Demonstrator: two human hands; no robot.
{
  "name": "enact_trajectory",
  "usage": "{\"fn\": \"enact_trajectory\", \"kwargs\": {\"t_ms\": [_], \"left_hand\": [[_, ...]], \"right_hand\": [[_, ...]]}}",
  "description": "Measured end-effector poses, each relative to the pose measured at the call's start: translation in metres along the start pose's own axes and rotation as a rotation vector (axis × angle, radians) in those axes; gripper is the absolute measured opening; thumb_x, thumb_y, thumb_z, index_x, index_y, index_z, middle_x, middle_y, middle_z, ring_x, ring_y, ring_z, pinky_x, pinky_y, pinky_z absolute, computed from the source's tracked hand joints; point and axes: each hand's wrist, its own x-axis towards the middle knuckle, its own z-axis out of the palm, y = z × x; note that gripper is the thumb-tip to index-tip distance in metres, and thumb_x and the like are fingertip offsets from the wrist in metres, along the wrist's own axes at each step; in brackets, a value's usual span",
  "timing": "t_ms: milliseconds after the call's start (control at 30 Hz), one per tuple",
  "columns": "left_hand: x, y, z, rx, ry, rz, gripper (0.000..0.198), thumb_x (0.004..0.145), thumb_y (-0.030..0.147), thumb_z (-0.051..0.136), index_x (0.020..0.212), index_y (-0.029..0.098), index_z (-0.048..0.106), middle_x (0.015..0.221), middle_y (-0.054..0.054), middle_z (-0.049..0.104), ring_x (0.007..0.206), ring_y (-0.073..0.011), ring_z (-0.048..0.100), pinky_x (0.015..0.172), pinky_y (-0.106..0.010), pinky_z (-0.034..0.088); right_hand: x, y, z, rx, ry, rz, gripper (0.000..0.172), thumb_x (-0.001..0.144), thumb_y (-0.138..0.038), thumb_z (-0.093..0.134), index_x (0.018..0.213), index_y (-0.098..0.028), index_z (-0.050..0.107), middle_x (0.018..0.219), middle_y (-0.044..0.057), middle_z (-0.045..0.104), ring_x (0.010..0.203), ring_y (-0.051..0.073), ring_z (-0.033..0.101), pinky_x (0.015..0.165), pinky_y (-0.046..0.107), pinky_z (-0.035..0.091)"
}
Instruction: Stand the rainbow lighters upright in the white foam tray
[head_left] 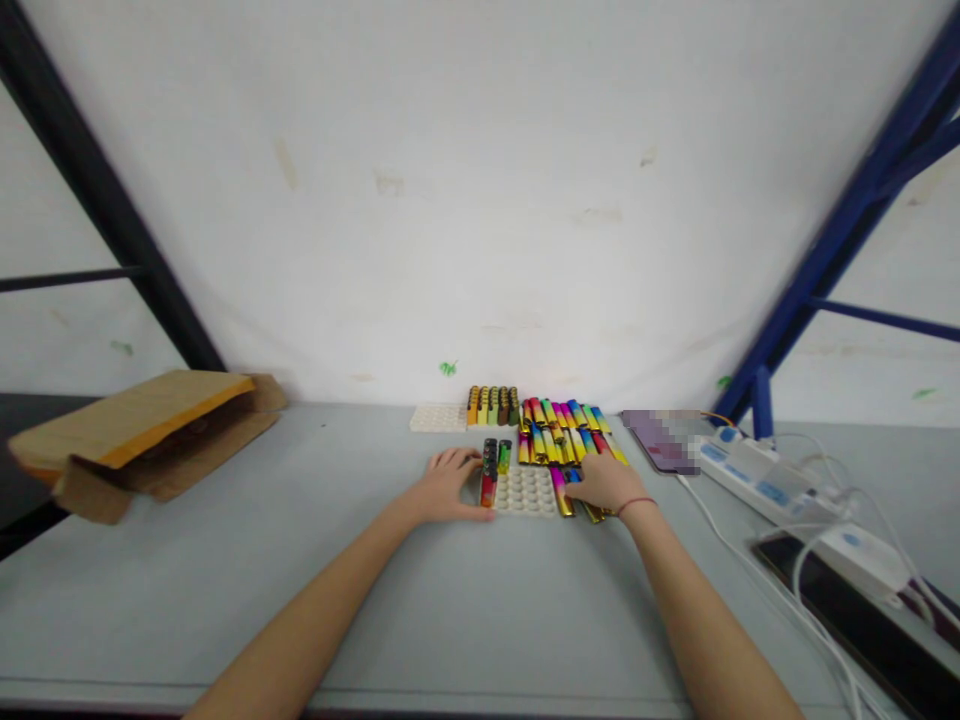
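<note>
My left hand curves round the left end of a white tray with round hollows, thumb at its front corner and fingers against its side. A row of red cylinders with black tops stands upright in that end. Beside them stand green cylinders. My right hand is closed over the loose cylinders right of the tray, its fingertips at a blue one; the grip is partly hidden. A magenta and gold cylinder lies just left of these fingers.
Shiny multicoloured cylinders lie in rows behind my right hand. At the back stand yellow and dark cylinders beside another white tray. An opened cardboard box lies left. Right are a phone, power strip, cables and a dark device.
</note>
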Motion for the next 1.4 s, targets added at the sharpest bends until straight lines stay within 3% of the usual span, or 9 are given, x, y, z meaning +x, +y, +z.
{"fn": "enact_trajectory", "kwargs": {"t_ms": [100, 233, 367, 500, 733, 867, 1100, 1267, 1400], "left_hand": [[0.000, -0.001, 0.000, 0.000, 0.002, 0.004, 0.088, 0.066, 0.078, 0.061, 0.131, 0.021, 0.049, 0.140, -0.014, 0.043, 0.127, -0.0364, 0.037, 0.105, -0.050, 0.027], [0.000, 0.000, 0.000, -0.002, -0.006, -0.001, 0.089, 0.065, 0.078, 0.061, 0.132, 0.021, 0.048, 0.140, -0.013, 0.043, 0.127, -0.0368, 0.037, 0.105, -0.050, 0.027], [0.000, 0.001, -0.001, 0.005, -0.012, -0.001, 0.089, 0.066, 0.078, 0.061, 0.132, 0.020, 0.048, 0.141, -0.014, 0.042, 0.128, -0.0365, 0.036, 0.106, -0.050, 0.026], [0.000, 0.001, -0.002, 0.002, -0.010, 0.002, 0.090, 0.066, 0.079, 0.060, 0.132, 0.018, 0.048, 0.140, -0.015, 0.043, 0.127, -0.0367, 0.037, 0.105, -0.050, 0.027], [0.000, 0.000, 0.000, 0.012, -0.002, 0.010, 0.089, 0.066, 0.079, 0.060, 0.132, 0.020, 0.049, 0.141, -0.013, 0.042, 0.128, -0.0367, 0.037, 0.106, -0.049, 0.027], [0.000, -0.001, 0.001, 0.009, 0.006, 0.015, 0.089, 0.066, 0.078, 0.061, 0.132, 0.020, 0.049, 0.140, -0.013, 0.043, 0.127, -0.0370, 0.037, 0.106, -0.049, 0.027], [0.000, -0.002, 0.002, 0.019, 0.004, 0.010, 0.092, 0.066, 0.080, 0.059, 0.133, 0.019, 0.048, 0.140, -0.014, 0.042, 0.127, -0.0368, 0.037, 0.105, -0.050, 0.027], [0.000, -0.003, 0.003, 0.010, 0.015, 0.017, 0.090, 0.066, 0.079, 0.060, 0.133, 0.020, 0.048, 0.140, -0.013, 0.043, 0.127, -0.0363, 0.038, 0.105, -0.049, 0.028], [0.000, -0.003, 0.003, 0.014, 0.018, 0.018, 0.090, 0.066, 0.079, 0.060, 0.132, 0.020, 0.048, 0.140, -0.013, 0.043, 0.127, -0.0362, 0.038, 0.105, -0.050, 0.028]], "right_hand": [[0.002, 0.001, -0.005, 0.039, -0.017, -0.089, 0.031, 0.079, -0.039, 0.054, 0.090, -0.013, 0.069, 0.094, 0.018, 0.070, 0.085, 0.027, 0.065, 0.067, 0.031, 0.042], [0.005, -0.001, -0.008, 0.217, 0.098, -0.261, 0.020, 0.085, -0.027, 0.047, 0.095, -0.015, 0.060, 0.088, 0.009, 0.068, 0.075, 0.019, 0.059, 0.066, 0.026, 0.037], [0.008, -0.007, -0.001, 0.419, 0.192, -0.338, 0.021, 0.088, -0.030, 0.043, 0.102, -0.017, 0.053, 0.087, 0.005, 0.064, 0.075, 0.018, 0.056, 0.068, 0.026, 0.039], [0.011, -0.015, 0.010, 0.607, 0.263, -0.343, 0.022, 0.090, -0.032, 0.038, 0.104, -0.018, 0.048, 0.091, 0.006, 0.061, 0.083, 0.019, 0.058, 0.075, 0.029, 0.043], [0.015, -0.023, 0.016, 0.730, 0.535, -0.333, 0.025, 0.090, -0.042, 0.040, 0.097, -0.019, 0.049, 0.080, 0.005, 0.059, 0.071, 0.021, 0.057, 0.066, 0.032, 0.043], [0.010, -0.028, 0.010, 0.850, 0.523, -0.405, 0.030, 0.090, -0.047, 0.044, 0.090, -0.020, 0.058, 0.091, 0.006, 0.065, 0.084, 0.021, 0.059, 0.076, 0.030, 0.044], [0.016, -0.031, 0.025, 0.860, 0.510, -0.297, 0.031, 0.088, -0.045, 0.045, 0.095, -0.017, 0.054, 0.087, 0.008, 0.063, 0.083, 0.023, 0.058, 0.077, 0.035, 0.045], [0.018, -0.033, 0.027, 0.934, 0.459, -0.416, 0.031, 0.090, -0.044, 0.043, 0.101, -0.018, 0.057, 0.103, 0.008, 0.064, 0.097, 0.022, 0.057, 0.086, 0.033, 0.044], [0.017, -0.036, 0.031, 0.990, 0.481, -0.305, 0.035, 0.089, -0.051, 0.042, 0.084, -0.019, 0.055, 0.078, 0.003, 0.060, 0.076, 0.019, 0.056, 0.070, 0.030, 0.044]]}}
